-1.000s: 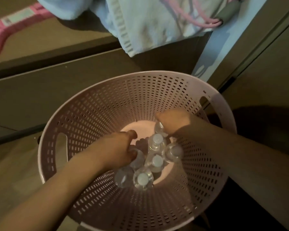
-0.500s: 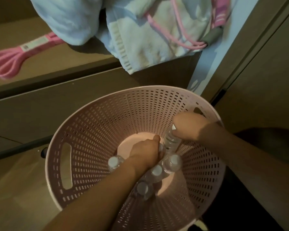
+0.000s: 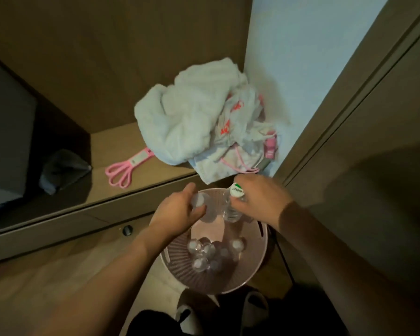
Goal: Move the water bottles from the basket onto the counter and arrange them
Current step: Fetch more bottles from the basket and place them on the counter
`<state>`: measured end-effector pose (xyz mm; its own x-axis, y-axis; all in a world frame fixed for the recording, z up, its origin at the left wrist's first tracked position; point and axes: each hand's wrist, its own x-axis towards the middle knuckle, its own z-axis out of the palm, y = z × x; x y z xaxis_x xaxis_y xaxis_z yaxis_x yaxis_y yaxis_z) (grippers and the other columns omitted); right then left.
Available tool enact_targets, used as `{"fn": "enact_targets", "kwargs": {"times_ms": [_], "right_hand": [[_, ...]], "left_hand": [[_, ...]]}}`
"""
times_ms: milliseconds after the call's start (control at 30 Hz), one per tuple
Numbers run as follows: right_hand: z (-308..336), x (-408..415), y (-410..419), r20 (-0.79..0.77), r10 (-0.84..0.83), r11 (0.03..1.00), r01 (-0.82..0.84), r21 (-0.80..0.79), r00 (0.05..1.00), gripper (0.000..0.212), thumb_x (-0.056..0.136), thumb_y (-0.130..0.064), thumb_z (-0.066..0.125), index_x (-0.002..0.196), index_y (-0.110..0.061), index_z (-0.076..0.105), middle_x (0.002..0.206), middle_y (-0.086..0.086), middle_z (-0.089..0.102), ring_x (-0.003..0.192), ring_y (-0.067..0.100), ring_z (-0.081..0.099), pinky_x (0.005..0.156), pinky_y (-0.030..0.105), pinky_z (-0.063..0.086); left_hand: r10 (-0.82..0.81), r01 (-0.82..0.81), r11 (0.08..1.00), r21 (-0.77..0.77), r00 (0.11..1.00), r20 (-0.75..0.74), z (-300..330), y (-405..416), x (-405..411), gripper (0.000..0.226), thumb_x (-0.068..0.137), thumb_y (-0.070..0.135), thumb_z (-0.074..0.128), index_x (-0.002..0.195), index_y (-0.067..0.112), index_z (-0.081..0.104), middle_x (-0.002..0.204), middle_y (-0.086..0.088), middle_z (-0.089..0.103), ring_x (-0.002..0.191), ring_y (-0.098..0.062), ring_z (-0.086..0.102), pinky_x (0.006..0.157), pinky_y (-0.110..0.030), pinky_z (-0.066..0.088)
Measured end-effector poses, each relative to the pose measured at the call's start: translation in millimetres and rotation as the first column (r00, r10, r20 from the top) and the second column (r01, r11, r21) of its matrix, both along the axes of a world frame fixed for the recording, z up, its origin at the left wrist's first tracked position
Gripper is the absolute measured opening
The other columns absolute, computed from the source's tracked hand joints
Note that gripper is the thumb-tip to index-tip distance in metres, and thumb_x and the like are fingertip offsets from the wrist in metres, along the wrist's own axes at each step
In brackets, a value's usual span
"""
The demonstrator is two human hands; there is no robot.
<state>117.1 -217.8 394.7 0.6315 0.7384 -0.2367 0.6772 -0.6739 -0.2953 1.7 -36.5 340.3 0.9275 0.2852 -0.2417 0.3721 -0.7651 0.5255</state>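
1. Each hand has a water bottle up out of the pink perforated basket (image 3: 262, 241). The left hand (image 3: 177, 210) is curled round a clear bottle (image 3: 200, 204) near its white cap. The right hand (image 3: 260, 200) pinches the neck of a second bottle (image 3: 233, 209), whose white cap with green print points up and away from the person.

2. Both held bottles hang above the basket's far rim, between it and the front edge of the wooden counter (image 3: 121, 146). Neither one touches the counter.

3. Several more bottles (image 3: 211, 253) stand clustered on the basket floor, white caps up. The blur keeps me from counting them.

4. The step in hand looks like the carry: two bottles lifted, not yet set down, and most of the job left.

5. Next, I'd guess, both go forward and down onto the counter. The right end is taken by a heap of white towels (image 3: 187, 117) and a plastic bag (image 3: 243, 112). Pink scissors (image 3: 126, 168) lie on the bare stretch to the left, which looks the better landing place for an upright row.
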Motion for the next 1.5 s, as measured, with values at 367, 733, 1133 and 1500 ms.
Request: {"fn": "enact_targets", "kwargs": {"times_ms": [367, 733, 1133, 1500], "right_hand": [[327, -56, 6, -0.055, -0.025, 0.946, 0.042, 0.322, 0.998, 0.026, 0.081, -0.046, 0.067, 0.092, -0.023, 0.060, 0.082, -0.008, 0.062, 0.071, 0.013, 0.057, 0.061, 0.035, 0.051], [363, -148, 107, -0.100, 0.297, 0.898, -0.242, 0.368, 0.949, 0.017, 0.080, -0.041, 0.072, 0.090, -0.030, 0.064, 0.080, -0.013, 0.064, 0.071, 0.006, 0.058, 0.056, 0.023, 0.043], [395, -399, 332, -0.021, 0.692, 0.669, -0.630, 0.394, 0.722, 0.022, 0.073, -0.046, 0.066, 0.088, -0.031, 0.062, 0.076, -0.013, 0.065, 0.068, 0.006, 0.060, 0.062, 0.034, 0.056], [395, -662, 505, -0.039, 0.868, 0.467, -0.788, 0.401, 0.495, 0.021, 0.071, -0.044, 0.068, 0.086, -0.031, 0.060, 0.077, -0.012, 0.065, 0.072, 0.007, 0.060, 0.063, 0.033, 0.053]], "left_hand": [[0.188, -0.171, 0.982, -0.086, 0.940, 0.284, 361, 8, -80, 0.019, 0.079, 0.037, 0.070, 0.086, 0.030, 0.054, 0.074, 0.011, 0.063, 0.067, -0.003, 0.061, 0.062, -0.035, 0.054], [0.615, -0.532, 0.783, -0.322, 0.587, 0.527, 423, 32, -221, 0.020, 0.072, 0.026, 0.077, 0.077, 0.019, 0.059, 0.068, -0.002, 0.062, 0.060, -0.012, 0.055, 0.055, -0.028, 0.045], [0.772, -0.869, 0.409, -0.280, 0.165, 0.614, 452, 150, -513, 0.023, 0.069, 0.029, 0.078, 0.077, 0.018, 0.059, 0.067, 0.004, 0.060, 0.058, -0.003, 0.051, 0.053, -0.020, 0.044], [0.787, -0.950, 0.018, -0.310, -0.178, 0.591, 441, 242, -769, 0.026, 0.060, 0.039, 0.074, 0.073, 0.022, 0.058, 0.061, 0.006, 0.061, 0.051, -0.002, 0.049, 0.050, -0.016, 0.040]]}}
